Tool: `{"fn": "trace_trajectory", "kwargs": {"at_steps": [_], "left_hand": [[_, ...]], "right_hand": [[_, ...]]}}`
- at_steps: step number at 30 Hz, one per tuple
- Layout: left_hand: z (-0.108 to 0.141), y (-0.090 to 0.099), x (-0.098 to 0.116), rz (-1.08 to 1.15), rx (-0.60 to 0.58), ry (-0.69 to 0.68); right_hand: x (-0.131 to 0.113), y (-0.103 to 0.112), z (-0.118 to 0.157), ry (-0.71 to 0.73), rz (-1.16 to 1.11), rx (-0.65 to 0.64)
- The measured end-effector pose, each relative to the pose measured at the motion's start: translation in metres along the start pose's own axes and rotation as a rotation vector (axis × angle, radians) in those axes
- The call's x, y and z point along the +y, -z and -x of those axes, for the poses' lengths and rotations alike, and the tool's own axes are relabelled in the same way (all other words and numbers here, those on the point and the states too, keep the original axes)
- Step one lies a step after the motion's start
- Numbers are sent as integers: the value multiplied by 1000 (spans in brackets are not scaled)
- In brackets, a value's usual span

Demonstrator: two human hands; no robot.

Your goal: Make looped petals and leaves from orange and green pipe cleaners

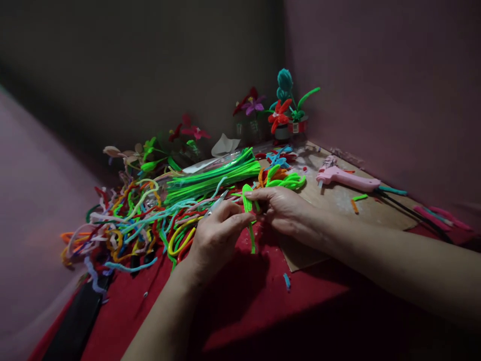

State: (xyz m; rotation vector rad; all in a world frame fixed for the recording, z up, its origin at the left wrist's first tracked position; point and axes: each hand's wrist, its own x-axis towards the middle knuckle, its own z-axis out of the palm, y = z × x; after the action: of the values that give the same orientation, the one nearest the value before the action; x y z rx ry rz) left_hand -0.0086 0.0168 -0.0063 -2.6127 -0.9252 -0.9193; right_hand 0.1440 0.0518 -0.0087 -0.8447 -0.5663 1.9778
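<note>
A bright green pipe cleaner (247,201), bent into a narrow loop with a tail hanging down, is held between both hands. My left hand (221,233) pinches it low, near the tail, with thumb and forefinger. Higher up, the fingers of my right hand (283,210) are closed on the loop's right side. Just behind my left hand lie scissors (218,201), their handles hidden. Several bent green pipe cleaner pieces (291,180) sit beyond my right hand.
A bundle of green pipe cleaners (214,175) and a tangle of coloured ones (131,225) cover the left. On cardboard (391,213) at right rests a pink glue gun (349,178) with a black cord. Pipe-cleaner flowers (280,115) stand at the back.
</note>
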Motion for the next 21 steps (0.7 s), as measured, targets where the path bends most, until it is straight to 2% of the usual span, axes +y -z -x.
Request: {"fn": "trace_trajectory", "kwargs": {"at_steps": [5,11,14,17,21], "left_hand": [[-5,7,7,51,25,26],[-10,18,13,398,-8,343],[-8,21,14,550,-10,435],[-7,23,14,531,-26,438],[-10,23,12,372,-67,360]], "right_hand": [[1,0,-1,91,49,10],[5,3,-2,178,157,-101],[6,5,-2,231,229,-141],[7,6,-2,252,278,-165],[8,6,-2,266,325,-154]]}}
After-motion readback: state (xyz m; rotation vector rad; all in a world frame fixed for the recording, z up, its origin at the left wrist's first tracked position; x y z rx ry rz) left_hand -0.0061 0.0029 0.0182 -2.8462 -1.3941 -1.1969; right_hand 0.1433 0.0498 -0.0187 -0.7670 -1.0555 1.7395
